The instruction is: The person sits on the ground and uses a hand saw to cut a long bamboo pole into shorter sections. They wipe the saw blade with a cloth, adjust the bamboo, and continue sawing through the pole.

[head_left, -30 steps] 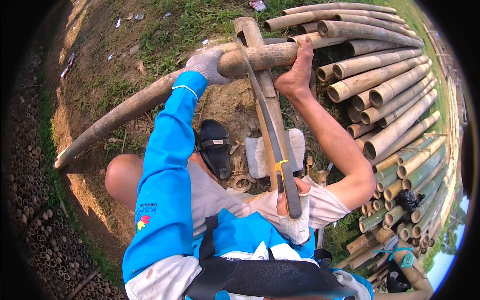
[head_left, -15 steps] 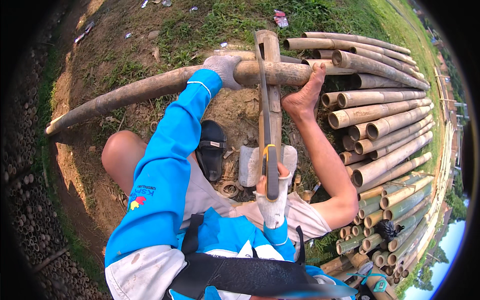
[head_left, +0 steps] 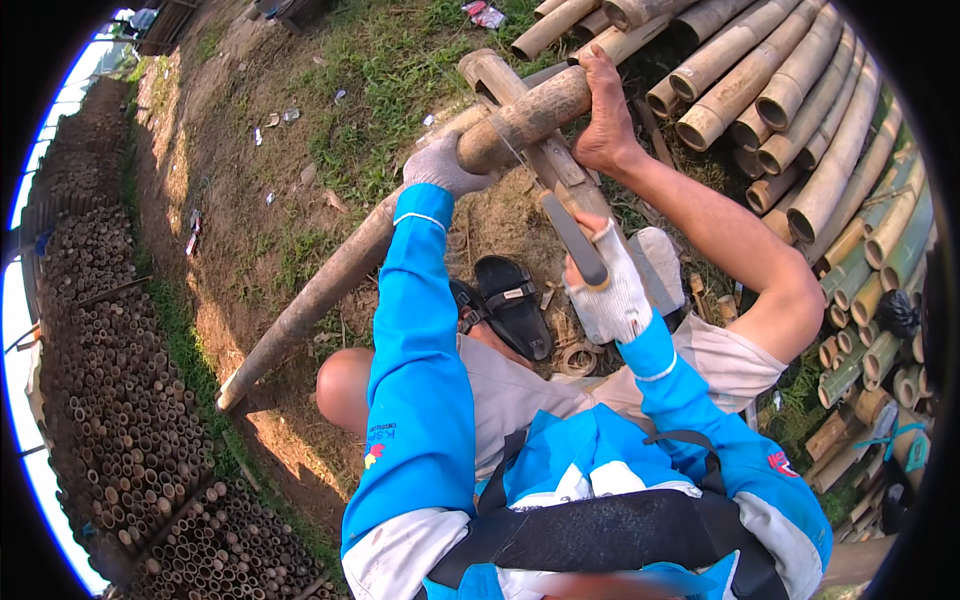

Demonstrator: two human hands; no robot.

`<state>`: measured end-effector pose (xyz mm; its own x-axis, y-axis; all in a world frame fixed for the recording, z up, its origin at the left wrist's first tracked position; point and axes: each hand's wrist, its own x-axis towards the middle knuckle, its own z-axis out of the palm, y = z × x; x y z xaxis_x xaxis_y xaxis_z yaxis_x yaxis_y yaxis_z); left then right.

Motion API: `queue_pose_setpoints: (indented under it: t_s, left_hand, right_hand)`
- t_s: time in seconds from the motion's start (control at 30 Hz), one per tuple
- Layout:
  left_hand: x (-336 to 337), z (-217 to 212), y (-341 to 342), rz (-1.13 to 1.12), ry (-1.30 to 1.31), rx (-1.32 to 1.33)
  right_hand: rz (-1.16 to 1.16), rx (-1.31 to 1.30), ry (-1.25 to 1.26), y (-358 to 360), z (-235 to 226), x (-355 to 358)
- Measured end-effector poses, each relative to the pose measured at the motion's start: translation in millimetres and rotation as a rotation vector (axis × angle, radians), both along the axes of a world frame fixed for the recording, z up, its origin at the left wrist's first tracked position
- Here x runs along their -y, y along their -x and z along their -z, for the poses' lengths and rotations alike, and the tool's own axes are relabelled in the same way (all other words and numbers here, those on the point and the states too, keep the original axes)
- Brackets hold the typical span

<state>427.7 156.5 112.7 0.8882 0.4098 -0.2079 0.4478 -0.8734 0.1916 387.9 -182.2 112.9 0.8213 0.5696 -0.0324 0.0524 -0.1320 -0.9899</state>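
A long brown bamboo pole (head_left: 310, 295) slants from the ground at the left up to a split bamboo support (head_left: 560, 170). My left hand (head_left: 440, 165), in a pale knitted glove, is closed around the pole, left of the saw. With my right hand (head_left: 612, 290), also gloved but with bare fingers showing, I grip the dark handle of a handsaw (head_left: 573, 240). The thin blade lies across the pole, beside the support; how deep it sits cannot be made out. My bare foot (head_left: 605, 120) presses against the pole's right end.
Stacked bamboo poles (head_left: 740, 80) lie close on the right. A large bamboo pile (head_left: 120, 420) stands at the left. Near my legs are a black sandal (head_left: 515, 310), a pale stone block (head_left: 655, 265) and bamboo offcuts (head_left: 577, 358). Litter dots the grass and soil.
The view has turned, so the pole now slants more steeply. The saw and my right hand have moved forward, bringing the handle closer to the pole. My left hand keeps its hold.
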Motion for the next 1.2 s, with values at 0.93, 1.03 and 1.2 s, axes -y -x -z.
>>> queue_pose_setpoints:
  t_s: [0.93,1.03,1.2]
  left_hand:
    - [-11,12,3,0.013,0.069,-0.001]
    - [-4,5,8,0.015,0.012,0.047]
    - [-1,7,12,0.067,0.016,0.013]
  right_hand:
    - [-0.038,0.074,-0.047,-24,-23,-45]
    - [-0.071,0.243,-0.095,-65,2,-100]
    - [-0.012,0.327,0.072,-8,13,-22]
